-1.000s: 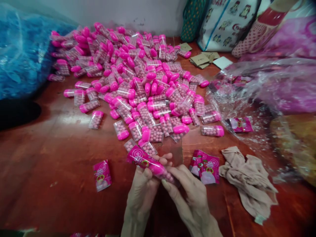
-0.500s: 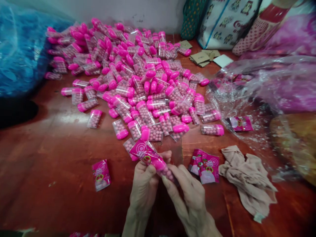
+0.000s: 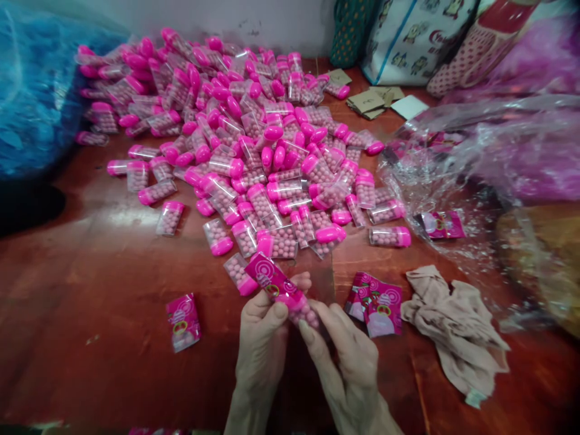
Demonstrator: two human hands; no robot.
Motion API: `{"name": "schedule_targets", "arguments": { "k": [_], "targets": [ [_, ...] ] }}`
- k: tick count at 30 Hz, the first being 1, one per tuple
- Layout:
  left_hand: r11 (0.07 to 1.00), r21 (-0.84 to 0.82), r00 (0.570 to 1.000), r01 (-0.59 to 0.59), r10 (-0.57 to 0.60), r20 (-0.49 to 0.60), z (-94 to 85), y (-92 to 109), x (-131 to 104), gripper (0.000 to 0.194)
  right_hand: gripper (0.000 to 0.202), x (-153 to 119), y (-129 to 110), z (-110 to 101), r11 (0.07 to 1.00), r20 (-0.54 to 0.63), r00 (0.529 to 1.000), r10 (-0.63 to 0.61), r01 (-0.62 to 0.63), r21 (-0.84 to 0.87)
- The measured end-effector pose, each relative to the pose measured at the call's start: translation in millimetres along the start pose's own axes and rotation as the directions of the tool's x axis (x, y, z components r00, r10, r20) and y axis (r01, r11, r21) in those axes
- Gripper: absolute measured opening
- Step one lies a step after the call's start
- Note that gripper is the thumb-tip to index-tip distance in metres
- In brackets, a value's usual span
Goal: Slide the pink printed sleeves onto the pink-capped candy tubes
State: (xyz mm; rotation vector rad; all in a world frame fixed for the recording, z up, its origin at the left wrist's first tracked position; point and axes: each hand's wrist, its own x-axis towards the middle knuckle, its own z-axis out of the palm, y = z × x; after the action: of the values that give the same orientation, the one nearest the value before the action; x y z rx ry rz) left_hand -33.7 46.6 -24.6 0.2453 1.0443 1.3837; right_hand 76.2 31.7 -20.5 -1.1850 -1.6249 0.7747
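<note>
A pink printed plastic sleeve (image 3: 268,273) is partly over a small clear candy container (image 3: 306,315) filled with pink balls. My left hand (image 3: 260,341) grips the sleeve, thumb on top and fingers behind. My right hand (image 3: 348,353) pinches the bottom end of the container between thumb and fingers. The container's pink cap shows through the sleeve, and both are tilted. Just beyond my left hand lies a loose container (image 3: 238,272) on the table. Flat printed sleeves (image 3: 383,308) rest right of my right hand, and another printed sleeve (image 3: 183,323) lies to the left.
A large heap of pink-capped containers (image 3: 263,205) spreads over the brown table (image 3: 113,278). At right are a crumpled beige cloth (image 3: 453,326) and clear plastic bags (image 3: 453,139). A blue bag (image 3: 36,103) stands at left; cardboard pieces (image 3: 367,103) lie at the back.
The sleeve's free end has shifted slightly right and up in my hands. My left hand has moved a little left, and the view has shifted slightly.
</note>
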Motion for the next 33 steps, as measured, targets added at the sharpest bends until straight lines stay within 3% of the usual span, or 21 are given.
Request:
{"name": "schedule_targets", "arguments": {
  "k": [5,11,16,26,33],
  "targets": [
    [0.997,-0.009,0.997,0.078,-0.078,-0.008,8.0,-5,-1,0.017,0.032,2,2,1,0.997,-0.012,0.997,0.074,-0.074,0.008],
    [0.995,-0.027,0.995,0.091,-0.092,-0.040,3.2,-1,3,0.021,0.028,4,5,4,0.982,0.023,0.986,0.165,-0.166,0.090],
    [1.000,0.003,0.996,0.018,-0.018,-0.085,4.7,0,4,0.016,0.021,2,5,9,0.940,0.168,0.953,0.254,-0.284,0.189],
    [0.992,0.074,0.993,0.103,-0.106,0.042,8.7,-1,5,0.012,0.019,7,5,9,0.859,0.188,0.891,0.413,-0.449,0.245],
    [0.991,0.029,0.986,0.130,-0.126,-0.106,10.8,2,0,0.028,0.016,8,8,11,0.788,0.210,0.834,0.510,-0.551,0.274]
  ]
}}
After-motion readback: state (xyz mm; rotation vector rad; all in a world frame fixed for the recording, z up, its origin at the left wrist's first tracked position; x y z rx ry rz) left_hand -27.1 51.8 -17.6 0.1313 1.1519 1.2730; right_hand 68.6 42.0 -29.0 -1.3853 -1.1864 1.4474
